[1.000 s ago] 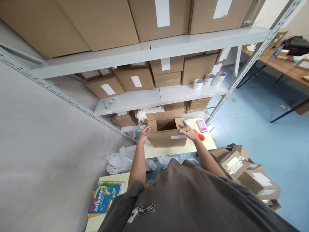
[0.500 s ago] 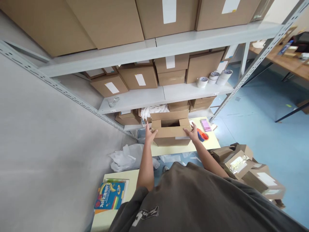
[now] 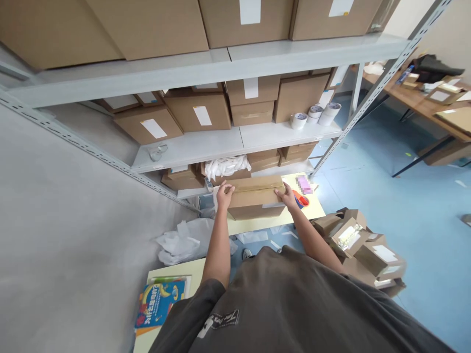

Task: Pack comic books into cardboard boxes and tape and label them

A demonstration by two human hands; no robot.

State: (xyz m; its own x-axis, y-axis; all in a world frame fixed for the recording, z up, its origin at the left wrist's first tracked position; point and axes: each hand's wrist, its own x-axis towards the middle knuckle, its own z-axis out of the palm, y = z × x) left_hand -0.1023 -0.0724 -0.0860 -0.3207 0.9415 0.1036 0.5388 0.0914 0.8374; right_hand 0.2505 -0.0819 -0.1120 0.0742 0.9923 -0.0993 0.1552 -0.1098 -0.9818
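Note:
A cardboard box (image 3: pixel 257 198) stands on the pale yellow table in front of me, its long top flaps folded down so that they meet along a seam. At its top left corner is my left hand (image 3: pixel 225 196), fingers curled and closed on the flap edge. My right hand (image 3: pixel 286 197) grips the top right edge, thumb on top. A pale label sits on the box's near side, close to the right hand. Just right of that hand lies a tape dispenser-like item in orange and blue (image 3: pixel 300 200).
A metal shelf rack (image 3: pixel 184 147) with several boxes rises ahead. White tape rolls (image 3: pixel 298 120) stand on its middle shelf. Flattened and open boxes (image 3: pixel 360 245) are piled on the floor at right. Books (image 3: pixel 160 303) lie on a second table at lower left, near a white plastic bag (image 3: pixel 184 240).
The box's top opening has been covered as its long flaps came down. Both hands have stayed at the box's two ends, and the view has turned slightly right.

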